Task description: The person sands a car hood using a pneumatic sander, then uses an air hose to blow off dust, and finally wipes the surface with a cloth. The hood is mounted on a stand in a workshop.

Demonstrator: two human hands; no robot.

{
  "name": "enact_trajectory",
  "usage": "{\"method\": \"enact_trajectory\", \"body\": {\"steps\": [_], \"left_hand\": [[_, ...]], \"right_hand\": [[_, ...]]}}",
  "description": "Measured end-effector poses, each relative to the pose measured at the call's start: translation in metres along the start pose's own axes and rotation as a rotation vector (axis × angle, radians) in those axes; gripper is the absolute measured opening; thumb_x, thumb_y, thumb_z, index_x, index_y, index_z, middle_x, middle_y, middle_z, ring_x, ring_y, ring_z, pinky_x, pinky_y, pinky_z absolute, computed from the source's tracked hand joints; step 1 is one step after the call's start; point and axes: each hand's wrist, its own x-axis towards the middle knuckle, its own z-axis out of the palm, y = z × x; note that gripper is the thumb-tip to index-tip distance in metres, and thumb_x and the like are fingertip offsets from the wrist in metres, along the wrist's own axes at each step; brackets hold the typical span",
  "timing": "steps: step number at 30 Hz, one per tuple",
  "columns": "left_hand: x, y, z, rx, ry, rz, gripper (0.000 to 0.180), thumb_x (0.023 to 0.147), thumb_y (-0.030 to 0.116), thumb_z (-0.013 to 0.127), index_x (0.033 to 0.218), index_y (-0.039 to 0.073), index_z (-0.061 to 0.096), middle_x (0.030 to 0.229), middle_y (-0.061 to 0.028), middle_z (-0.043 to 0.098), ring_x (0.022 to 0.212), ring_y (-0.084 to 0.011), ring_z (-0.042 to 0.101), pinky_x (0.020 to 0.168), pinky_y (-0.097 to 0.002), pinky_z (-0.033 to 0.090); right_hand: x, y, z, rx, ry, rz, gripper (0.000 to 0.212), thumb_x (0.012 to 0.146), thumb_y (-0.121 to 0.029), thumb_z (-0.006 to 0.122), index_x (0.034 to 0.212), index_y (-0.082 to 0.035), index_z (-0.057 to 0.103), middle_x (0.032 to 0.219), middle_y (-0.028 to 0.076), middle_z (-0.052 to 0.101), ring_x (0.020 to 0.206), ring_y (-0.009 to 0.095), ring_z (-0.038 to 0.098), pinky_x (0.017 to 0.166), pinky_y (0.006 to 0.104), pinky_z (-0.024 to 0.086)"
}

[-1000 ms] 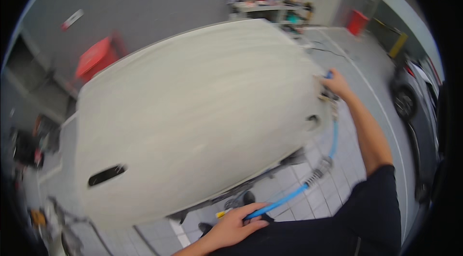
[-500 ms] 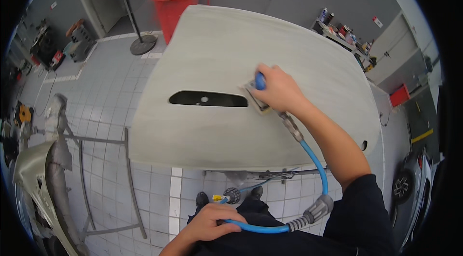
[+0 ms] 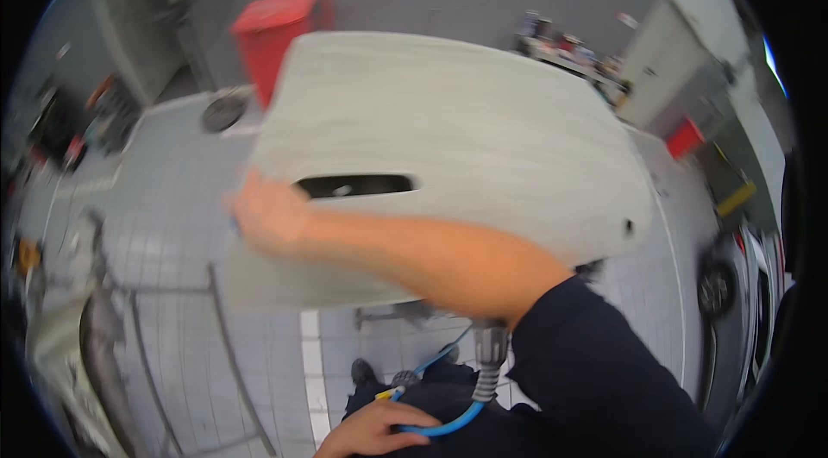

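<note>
While the left hand [image 3: 379,429] is curled around a blue hose [image 3: 457,425] on the near side of the pale panel [image 3: 457,130], the right hand [image 3: 274,215], blurred, is over the panel's left end, and I cannot tell whether it grips anything. The right forearm [image 3: 414,255] stretches across the panel's near part, with the hose's grey connector [image 3: 491,348] by the panel's near edge. Farther out, a metal frame [image 3: 172,290] stands left of the panel, a red bin [image 3: 274,40] behind its far left corner, and a car [image 3: 743,337] well off to its right.
</note>
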Motion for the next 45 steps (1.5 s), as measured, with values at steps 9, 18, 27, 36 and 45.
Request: {"method": "enact_trajectory", "body": {"steps": [9, 18, 27, 36, 45], "left_hand": [[0.118, 0.013, 0.012, 0.100, -0.097, -0.092, 0.020, 0.087, 0.012, 0.070, 0.099, -0.002, 0.076, 0.092, -0.0137, 0.075, 0.080, -0.0215, 0.070, 0.071, -0.0320, 0.052], [0.277, -0.016, 0.121, 0.290, -0.252, -0.339, 0.026, 0.089, 0.012, 0.075, 0.112, 0.000, 0.071, 0.096, -0.0104, 0.075, 0.081, -0.0166, 0.069, 0.074, -0.0291, 0.052], [0.327, -0.016, 0.157, 0.460, -0.128, -0.386, 0.041, 0.078, 0.011, 0.082, 0.117, 0.006, 0.070, 0.074, -0.0007, 0.056, 0.070, -0.0086, 0.051, 0.067, -0.0257, 0.044], [0.371, -0.098, 0.196, 0.513, -0.783, -0.531, 0.034, 0.097, 0.036, 0.065, 0.117, 0.010, 0.067, 0.087, -0.0182, 0.070, 0.078, -0.0341, 0.068, 0.072, -0.0383, 0.052], [0.434, -0.106, 0.251, 0.576, -0.438, -0.472, 0.031, 0.101, 0.030, 0.059, 0.121, 0.007, 0.062, 0.089, -0.0205, 0.067, 0.083, -0.0314, 0.068, 0.076, -0.0379, 0.051]], "right_hand": [[-0.264, 0.162, -0.119, -0.055, 0.320, 0.624, 0.035, 0.082, -0.009, 0.064, 0.116, -0.007, 0.055, 0.106, 0.029, 0.051, 0.082, 0.045, 0.066, 0.073, 0.0497, 0.057], [-0.523, 0.382, -0.220, -0.212, 0.627, 1.105, 0.048, 0.077, -0.030, 0.074, 0.119, -0.014, 0.057, 0.104, 0.025, 0.060, 0.096, 0.043, 0.063, 0.082, 0.0484, 0.054], [-0.610, 0.430, -0.249, 0.014, 0.782, 1.266, 0.045, 0.079, -0.035, 0.072, 0.116, -0.012, 0.060, 0.103, 0.024, 0.064, 0.094, 0.040, 0.067, 0.079, 0.0480, 0.055], [-0.480, 0.258, -0.133, -0.003, 0.539, 0.631, 0.023, 0.087, -0.020, 0.061, 0.109, -0.014, 0.060, 0.110, 0.024, 0.052, 0.081, 0.042, 0.067, 0.078, 0.0507, 0.056], [-0.671, 0.457, -0.260, -0.068, 0.891, 1.319, 0.044, 0.085, -0.046, 0.066, 0.113, -0.012, 0.061, 0.105, 0.022, 0.065, 0.093, 0.042, 0.066, 0.079, 0.0506, 0.054]]}}
